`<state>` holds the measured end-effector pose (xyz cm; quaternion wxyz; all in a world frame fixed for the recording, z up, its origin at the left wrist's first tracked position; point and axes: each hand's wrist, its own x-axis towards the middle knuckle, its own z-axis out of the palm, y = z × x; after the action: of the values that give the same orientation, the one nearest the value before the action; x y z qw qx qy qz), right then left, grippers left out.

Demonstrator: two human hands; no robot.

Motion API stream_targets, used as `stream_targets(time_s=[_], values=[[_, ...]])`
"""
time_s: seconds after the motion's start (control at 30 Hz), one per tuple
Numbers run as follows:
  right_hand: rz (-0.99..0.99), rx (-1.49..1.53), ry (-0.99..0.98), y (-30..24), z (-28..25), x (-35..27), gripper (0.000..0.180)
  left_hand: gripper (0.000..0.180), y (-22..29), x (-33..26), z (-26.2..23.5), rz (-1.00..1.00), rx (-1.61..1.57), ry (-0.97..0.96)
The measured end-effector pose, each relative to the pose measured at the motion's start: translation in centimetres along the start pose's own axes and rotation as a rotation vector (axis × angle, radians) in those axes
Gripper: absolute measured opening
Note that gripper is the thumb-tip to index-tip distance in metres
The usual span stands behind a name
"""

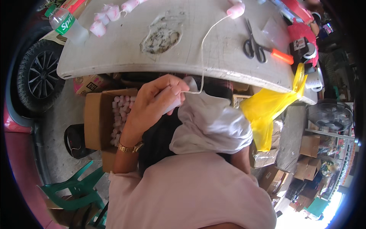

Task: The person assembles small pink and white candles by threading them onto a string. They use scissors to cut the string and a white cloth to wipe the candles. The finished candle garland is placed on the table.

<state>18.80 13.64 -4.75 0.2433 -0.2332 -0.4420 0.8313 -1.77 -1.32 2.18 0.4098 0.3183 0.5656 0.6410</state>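
Observation:
My left hand, with a gold-coloured watch at the wrist, is raised just off the table's near edge. Its fingers are closed around a pale pink-white cylinder, mostly covered by the hand. A thin cream string runs from the fingertips up over the table to a pink-white cylinder at the far side. My right forearm goes under a bunched white cloth on my lap; my right hand is hidden there.
Black scissors and an orange-handled tool lie on the table's right. Several pink-white cylinders and a plastic bottle stand far left. A cardboard box of cylinders sits below left; a yellow bag hangs at right.

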Motion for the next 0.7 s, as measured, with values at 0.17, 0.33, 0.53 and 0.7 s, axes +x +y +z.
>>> stream_targets(time_s=[0.17, 0.33, 0.53, 0.7], values=[[0.030, -0.001, -0.094, 1.6, 2.2, 2.5, 0.026, 0.027, 0.0, -1.1, 1.1, -0.064, -0.322, -0.102], [0.009, -0.016, -0.078, 1.1, 3.4, 3.3, 0.027, 0.026, -1.6, -1.8, 2.6, -0.177, -0.319, -0.185], [-0.043, -0.079, -0.065, 0.6, 3.8, 4.2, 0.028, 0.048, -2.5, -2.0, 1.4, -0.008, -0.657, -0.262], [-0.058, -0.088, -0.070, 0.5, 4.5, 4.5, 0.028, 0.072, -1.5, -1.5, 2.0, 0.034, -0.676, -0.161]])
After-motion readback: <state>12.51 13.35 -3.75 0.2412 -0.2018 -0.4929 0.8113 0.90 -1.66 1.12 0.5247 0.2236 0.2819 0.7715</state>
